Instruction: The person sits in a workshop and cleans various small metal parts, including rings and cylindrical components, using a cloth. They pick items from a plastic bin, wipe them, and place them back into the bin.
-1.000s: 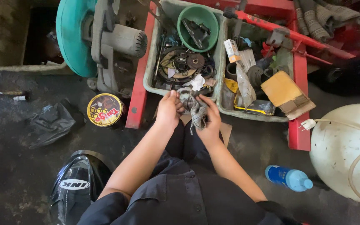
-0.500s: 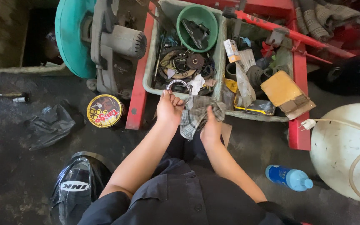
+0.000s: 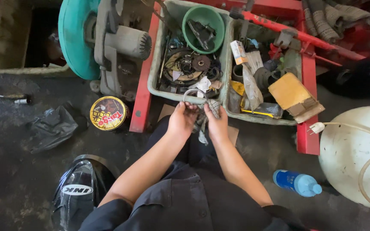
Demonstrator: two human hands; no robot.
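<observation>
Both hands meet over the lap, at the near rim of the left bin [image 3: 153, 87]. Left hand [image 3: 181, 119] has its grip closed on a metal ring [image 3: 195, 95], fingers curled around the ring's lower edge; the ring stands up above the fingers, right at the bin rim. Right hand [image 3: 217, 124] is closed on a checked rag [image 3: 203, 122], bunched between the two hands and touching the ring; a rag tail hangs down between the wrists. Hands almost touch each other.

Left bin holds dark round parts, wires and a green bowl [image 3: 203, 23]. Right bin [image 3: 262, 117] just beside it holds boxes, bags and a tan carton [image 3: 290, 92]. Both bins sit in a red frame [image 3: 142, 102]. Left of the frame: round yellow tin [image 3: 108, 112] on the floor, teal-disc machine [image 3: 103, 42] behind it. Black bag [image 3: 52, 126] and black helmet [image 3: 78, 188] on the floor at left. Blue bottle [image 3: 297, 182] lies near the right forearm, white tank [image 3: 356, 154] beyond it.
</observation>
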